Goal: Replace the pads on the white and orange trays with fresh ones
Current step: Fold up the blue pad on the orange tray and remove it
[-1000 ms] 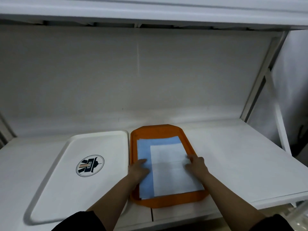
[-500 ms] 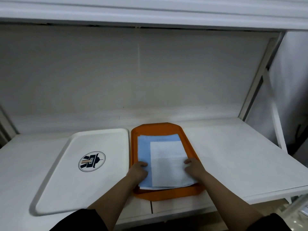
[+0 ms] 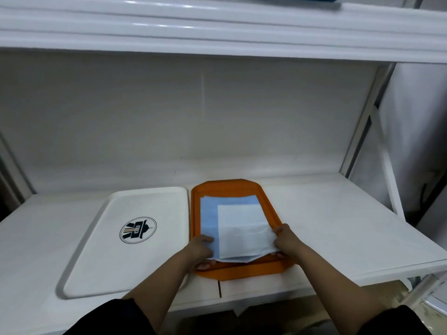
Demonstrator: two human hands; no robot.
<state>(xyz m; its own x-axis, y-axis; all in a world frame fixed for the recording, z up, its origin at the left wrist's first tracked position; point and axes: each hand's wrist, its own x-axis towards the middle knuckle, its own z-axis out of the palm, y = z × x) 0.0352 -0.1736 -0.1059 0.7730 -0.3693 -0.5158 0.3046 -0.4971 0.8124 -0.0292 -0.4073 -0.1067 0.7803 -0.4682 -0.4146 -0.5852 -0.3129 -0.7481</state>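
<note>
A person's two bare forearms reach forward from dark sleeves over a white surface (image 3: 338, 226) set inside a white shelving unit, with another shelf (image 3: 217, 32) overhead.

Two trays lie side by side on the surface, their long edges just beside each other. On the left is the white tray (image 3: 101, 257), bare inside except for a round dark logo (image 3: 138, 230) printed near its middle. On the right is the orange tray (image 3: 242, 187), smaller, with angled corners.

Inside the orange tray lies a light blue pad (image 3: 209, 213), and on top of it a smaller white pad (image 3: 244, 228) set toward the right side. The near ends of both pads are raised off the tray floor, the white one creased across its width.

The left hand (image 3: 200, 250) holds the near left corner of the pads in a closed grip, fingers above and thumb beneath. The right hand (image 3: 286, 240) has its grip closed on the near right edge of the pads, close to the tray's right rim.
</note>
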